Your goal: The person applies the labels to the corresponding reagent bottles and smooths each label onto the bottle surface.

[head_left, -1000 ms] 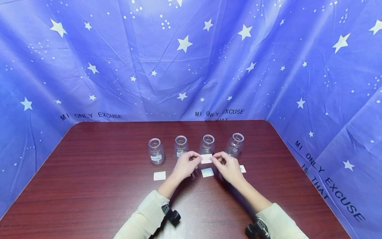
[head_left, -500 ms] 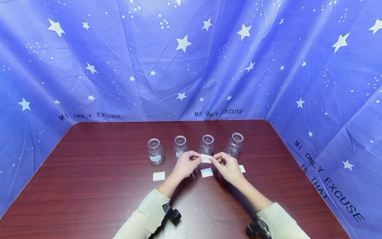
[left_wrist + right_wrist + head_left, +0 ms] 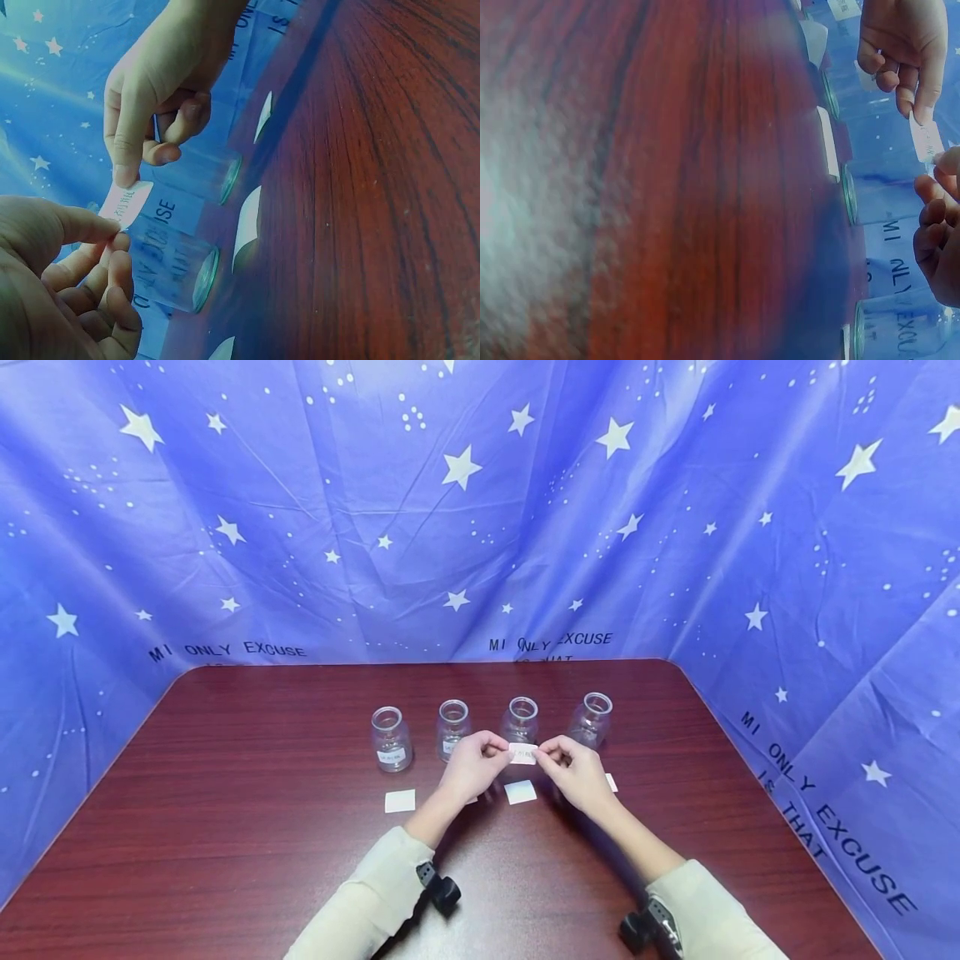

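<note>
Between both hands a small white label (image 3: 522, 753) with printed characters is held up by its two ends. My left hand (image 3: 471, 766) pinches its left end between thumb and forefinger; my right hand (image 3: 577, 773) pinches the right end the same way. Just behind the label stands a clear glass jar (image 3: 521, 720), upright, its lower part hidden by the label. In the left wrist view the label (image 3: 127, 204) looks slightly curved and apart from the glass. A white paper piece (image 3: 521, 792) lies on the table below it.
Two glass jars to the left, one at the far left (image 3: 391, 739) and one nearer (image 3: 453, 723), bear white labels. Another jar (image 3: 592, 720) stands at right. More paper pieces lie in front, one at left (image 3: 400, 801), one partly behind the right hand (image 3: 612, 782). A starry curtain (image 3: 420, 510) hangs behind the table.
Both hands have shifted slightly up and to the right with the label, which now faces the head camera more squarely. The jars and papers have stayed put.
</note>
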The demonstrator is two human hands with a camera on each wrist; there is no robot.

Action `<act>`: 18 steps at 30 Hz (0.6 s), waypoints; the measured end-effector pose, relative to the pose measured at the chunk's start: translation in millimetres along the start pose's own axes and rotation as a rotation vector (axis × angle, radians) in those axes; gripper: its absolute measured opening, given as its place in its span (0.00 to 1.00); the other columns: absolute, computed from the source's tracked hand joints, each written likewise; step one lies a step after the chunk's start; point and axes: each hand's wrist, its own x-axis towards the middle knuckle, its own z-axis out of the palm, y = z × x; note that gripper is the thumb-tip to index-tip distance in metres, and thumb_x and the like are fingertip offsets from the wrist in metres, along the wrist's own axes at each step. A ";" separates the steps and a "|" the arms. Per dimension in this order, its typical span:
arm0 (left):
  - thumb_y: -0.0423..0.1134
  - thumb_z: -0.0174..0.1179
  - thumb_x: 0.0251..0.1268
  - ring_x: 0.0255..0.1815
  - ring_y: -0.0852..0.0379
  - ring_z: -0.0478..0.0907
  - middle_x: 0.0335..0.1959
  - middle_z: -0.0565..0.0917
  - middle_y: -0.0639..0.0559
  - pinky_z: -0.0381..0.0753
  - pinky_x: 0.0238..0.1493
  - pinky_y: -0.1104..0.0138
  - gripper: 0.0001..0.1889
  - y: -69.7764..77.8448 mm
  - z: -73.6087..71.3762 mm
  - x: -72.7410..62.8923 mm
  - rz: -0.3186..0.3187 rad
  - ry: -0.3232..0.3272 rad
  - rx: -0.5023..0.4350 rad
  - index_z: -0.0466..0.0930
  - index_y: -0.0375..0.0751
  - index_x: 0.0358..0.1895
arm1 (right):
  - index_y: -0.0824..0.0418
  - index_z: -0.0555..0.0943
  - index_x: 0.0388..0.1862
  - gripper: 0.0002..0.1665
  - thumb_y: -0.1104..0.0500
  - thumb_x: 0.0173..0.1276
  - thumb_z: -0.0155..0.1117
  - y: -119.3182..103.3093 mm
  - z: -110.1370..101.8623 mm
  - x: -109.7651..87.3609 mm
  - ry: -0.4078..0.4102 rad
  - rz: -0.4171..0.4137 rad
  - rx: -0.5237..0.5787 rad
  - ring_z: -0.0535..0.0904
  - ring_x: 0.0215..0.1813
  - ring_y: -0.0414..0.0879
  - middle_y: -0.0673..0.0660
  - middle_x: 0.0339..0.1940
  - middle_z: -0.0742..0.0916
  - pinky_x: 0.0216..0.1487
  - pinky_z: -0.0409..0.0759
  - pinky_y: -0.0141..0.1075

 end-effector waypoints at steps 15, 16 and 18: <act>0.35 0.67 0.64 0.28 0.62 0.79 0.32 0.89 0.47 0.80 0.39 0.66 0.05 0.6 9.2 7.5 -0.027 0.061 0.108 0.85 0.38 0.40 | 0.69 0.85 0.33 0.04 0.69 0.65 0.73 9.4 1.2 10.3 -0.029 0.041 -0.036 0.68 0.19 0.29 0.54 0.20 0.82 0.24 0.70 0.27; 0.35 0.67 0.64 0.28 0.63 0.78 0.32 0.89 0.48 0.80 0.39 0.66 0.05 0.5 9.6 7.7 -0.029 0.062 0.113 0.85 0.39 0.40 | 0.69 0.85 0.33 0.04 0.68 0.65 0.73 10.1 1.5 10.6 -0.031 0.046 -0.037 0.68 0.19 0.29 0.54 0.20 0.82 0.24 0.70 0.27; 0.35 0.67 0.65 0.26 0.63 0.78 0.32 0.89 0.48 0.79 0.37 0.67 0.04 0.4 10.3 7.8 -0.036 0.062 0.117 0.85 0.39 0.40 | 0.68 0.85 0.33 0.04 0.68 0.65 0.73 11.6 2.1 10.9 -0.036 0.055 -0.040 0.68 0.18 0.29 0.54 0.19 0.81 0.23 0.70 0.27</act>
